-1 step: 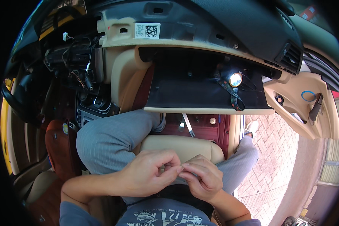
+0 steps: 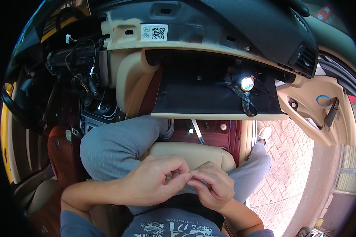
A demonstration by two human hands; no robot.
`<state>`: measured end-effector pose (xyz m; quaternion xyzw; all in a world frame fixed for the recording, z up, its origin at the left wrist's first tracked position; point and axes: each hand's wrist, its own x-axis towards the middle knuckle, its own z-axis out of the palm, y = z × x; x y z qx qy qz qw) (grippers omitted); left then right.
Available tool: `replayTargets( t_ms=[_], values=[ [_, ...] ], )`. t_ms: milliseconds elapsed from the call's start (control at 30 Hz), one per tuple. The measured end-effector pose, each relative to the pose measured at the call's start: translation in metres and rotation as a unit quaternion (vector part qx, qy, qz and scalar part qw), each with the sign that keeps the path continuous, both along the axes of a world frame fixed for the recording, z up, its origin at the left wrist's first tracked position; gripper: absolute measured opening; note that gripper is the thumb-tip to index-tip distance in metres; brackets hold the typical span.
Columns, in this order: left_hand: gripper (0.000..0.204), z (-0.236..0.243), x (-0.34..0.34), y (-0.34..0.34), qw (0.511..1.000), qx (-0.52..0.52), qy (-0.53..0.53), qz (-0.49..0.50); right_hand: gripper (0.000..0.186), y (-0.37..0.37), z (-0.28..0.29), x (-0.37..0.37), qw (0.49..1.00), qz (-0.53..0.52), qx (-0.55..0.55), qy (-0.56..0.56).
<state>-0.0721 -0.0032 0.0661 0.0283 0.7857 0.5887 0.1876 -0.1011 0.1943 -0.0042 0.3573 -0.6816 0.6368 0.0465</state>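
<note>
Above the front edge of the seat (image 2: 186, 152), between the knees, the left hand (image 2: 162, 177) and the right hand (image 2: 213, 183) meet at their fingertips. Both hands are closed in a fine pinch, thumb against curled fingers. Something very small may be between the tips, but it is too hidden for me to tell what it is, or which hand has it. If it exists, its place is exactly there, at the meeting point.

I judge that a delicate fingertip step is in hand. The next move seems to call for light, steady fingers and a clear sight of the tips.

Beyond the seat, a thin pale strip (image 2: 197, 132) lies tilted over the dark red mat (image 2: 217, 138). Farther forward, the glovebox lid (image 2: 186, 94) hangs open, and on it rests a lit lamp (image 2: 247, 83) with a patterned strap (image 2: 247, 104). To the left, loose wires (image 2: 91, 81) come out of the dashboard's centre. To the right, the door (image 2: 324, 124) stands open, with a blue ring (image 2: 324, 100) on it, and below it is the brick paving (image 2: 283, 177).
</note>
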Motion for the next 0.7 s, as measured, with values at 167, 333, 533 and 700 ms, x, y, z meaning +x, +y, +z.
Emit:
replayTargets(
  t_ms=[167, 333, 533, 700],
  values=[
    [0.013, 0.015, -0.037, -0.015, 0.975, -0.079, 0.205, -0.029, 0.028, 0.000, 0.016, -0.021, 0.982, -0.011, 0.010, -0.186],
    [0.013, 0.001, -0.090, -0.032, 0.914, -0.080, 0.381, -0.114, 0.029, -0.012, 0.016, -0.054, 0.851, 0.095, -0.189, -0.481],
    [0.006, -0.043, -0.149, -0.051, 0.938, -0.088, 0.332, -0.046, 0.028, -0.014, 0.019, -0.130, 0.969, -0.116, 0.155, -0.154],
    [0.013, -0.087, -0.198, -0.056, 0.949, -0.231, 0.210, 0.043, 0.044, -0.001, 0.007, -0.208, 0.777, -0.347, 0.473, 0.228]
  ],
)
